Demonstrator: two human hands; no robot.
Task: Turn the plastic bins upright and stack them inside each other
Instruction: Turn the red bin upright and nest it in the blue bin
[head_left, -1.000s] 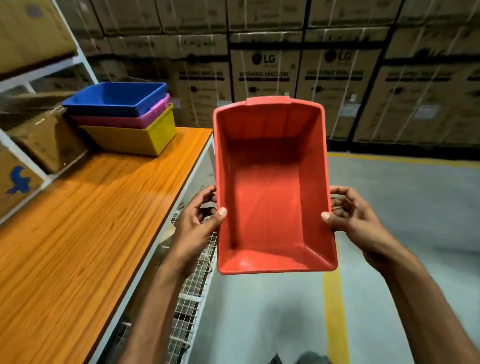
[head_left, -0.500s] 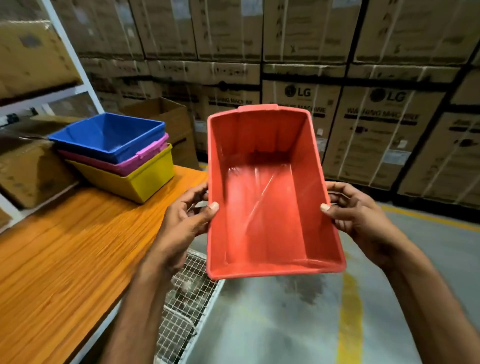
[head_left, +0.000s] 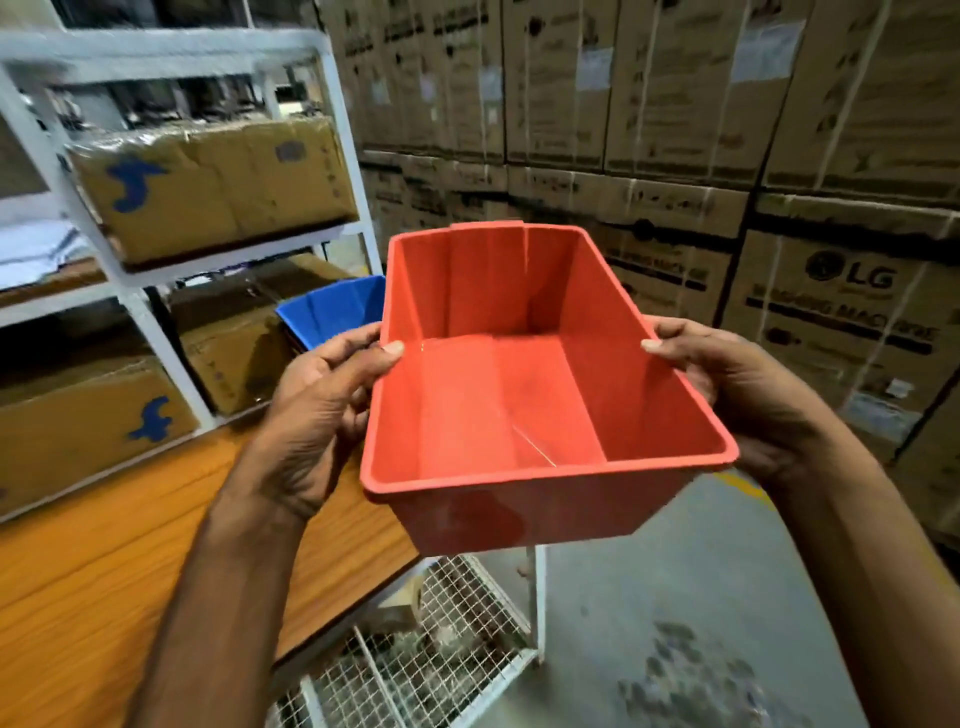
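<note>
Left hand (head_left: 322, 415): I am gripping the left long wall of the red bin (head_left: 524, 384), thumb hooked over the rim, fingers wrapped under the outside.
Right hand (head_left: 737, 395): I am gripping the opposite long wall the same way – thumb on the rim, palm against the outer face.
Red bin, position: I am holding it in the air, mouth up and tilted slightly toward me, off the near edge of the wooden table (head_left: 104, 561) and above the wire mesh rack (head_left: 441, 639).
Red bin, long axis: it is running away from me, the far short wall carrying a raised lip.
Blue bin (head_left: 332, 312): it is sitting upright on the table, beyond and to the left of the red bin, partly hidden behind my left hand. Anything nested under it is hidden from me.
Key relation: the blue bin is lying forward-left of what I am holding, so my left hand is the nearer one. I am judging that the next move calls for carrying the red bin left and away, aligning rims, then lowering it in.
Materials: the red bin is rigid moulded plastic – smooth, faintly glossy, tapered walls with shallow vertical ribs, rolled rim. A thin scratch is showing on its floor.
Table surface: orange wood-grain laminate, flat and smooth.
</note>
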